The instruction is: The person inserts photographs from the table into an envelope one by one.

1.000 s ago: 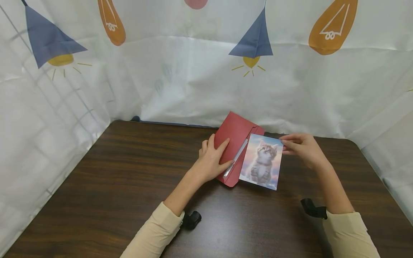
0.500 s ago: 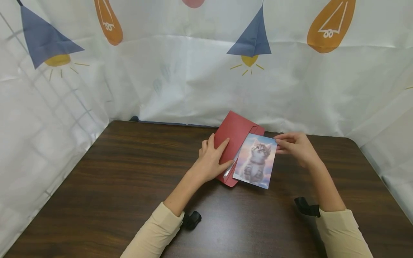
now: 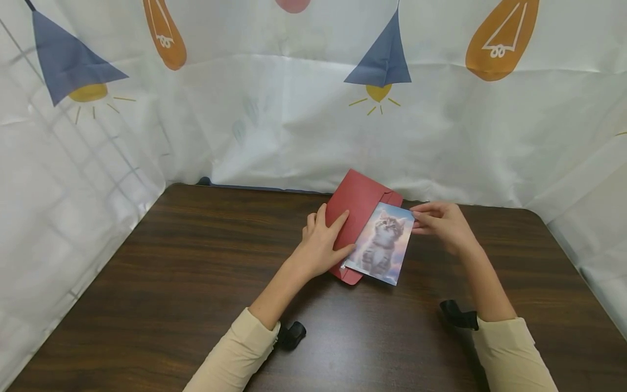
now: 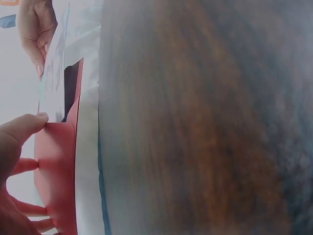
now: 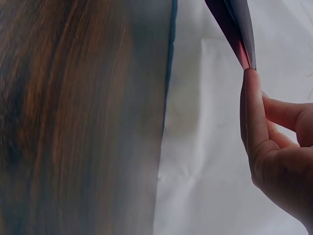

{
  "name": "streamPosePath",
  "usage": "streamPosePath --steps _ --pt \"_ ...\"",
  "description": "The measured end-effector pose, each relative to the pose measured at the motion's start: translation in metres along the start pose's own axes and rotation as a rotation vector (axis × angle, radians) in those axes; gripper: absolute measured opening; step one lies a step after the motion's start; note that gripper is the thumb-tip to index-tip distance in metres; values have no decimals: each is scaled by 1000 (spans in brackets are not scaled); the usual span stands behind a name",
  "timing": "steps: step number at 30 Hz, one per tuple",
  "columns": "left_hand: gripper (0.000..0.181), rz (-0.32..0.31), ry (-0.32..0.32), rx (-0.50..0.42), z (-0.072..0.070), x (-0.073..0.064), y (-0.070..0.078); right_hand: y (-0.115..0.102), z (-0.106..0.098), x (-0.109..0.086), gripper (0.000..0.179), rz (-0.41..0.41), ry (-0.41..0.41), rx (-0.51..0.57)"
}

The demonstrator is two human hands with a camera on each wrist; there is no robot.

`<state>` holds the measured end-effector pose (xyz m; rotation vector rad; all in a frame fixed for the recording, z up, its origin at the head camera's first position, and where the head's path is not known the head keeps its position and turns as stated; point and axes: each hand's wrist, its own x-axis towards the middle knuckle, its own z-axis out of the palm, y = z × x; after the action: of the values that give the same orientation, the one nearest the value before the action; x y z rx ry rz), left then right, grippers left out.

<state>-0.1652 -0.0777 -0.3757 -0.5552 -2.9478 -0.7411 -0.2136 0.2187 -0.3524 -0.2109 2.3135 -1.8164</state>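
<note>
A red envelope (image 3: 354,206) lies tilted near the table's back edge, its flap side turned right. My left hand (image 3: 318,247) rests on it with fingers spread and the thumb beside its mouth; the left wrist view shows the fingertips against the red face. A kitten picture card (image 3: 383,242) overlaps the mouth and flap, its left edge right at the opening. With thumb and fingers, my right hand (image 3: 443,224) pinches the card's upper right corner. In the right wrist view that hand holds the card edge-on, and the card's picture is hidden there.
The dark wooden table (image 3: 171,288) spreads in front and to both sides. A white curtain (image 3: 294,125) printed with lamps hangs right behind its back edge. Black wrist cameras (image 3: 293,335) jut out by both cream sleeves.
My right hand has moved left, bringing the kitten card further over the envelope's mouth and covering most of the pale strip there. The left hand and envelope have stayed nearly still.
</note>
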Motion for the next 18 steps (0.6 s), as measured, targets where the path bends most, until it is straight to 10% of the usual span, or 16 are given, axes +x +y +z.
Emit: streamPosePath --steps 18 --pt "75 7 11 18 -2 1 1 1 22 1 43 31 35 101"
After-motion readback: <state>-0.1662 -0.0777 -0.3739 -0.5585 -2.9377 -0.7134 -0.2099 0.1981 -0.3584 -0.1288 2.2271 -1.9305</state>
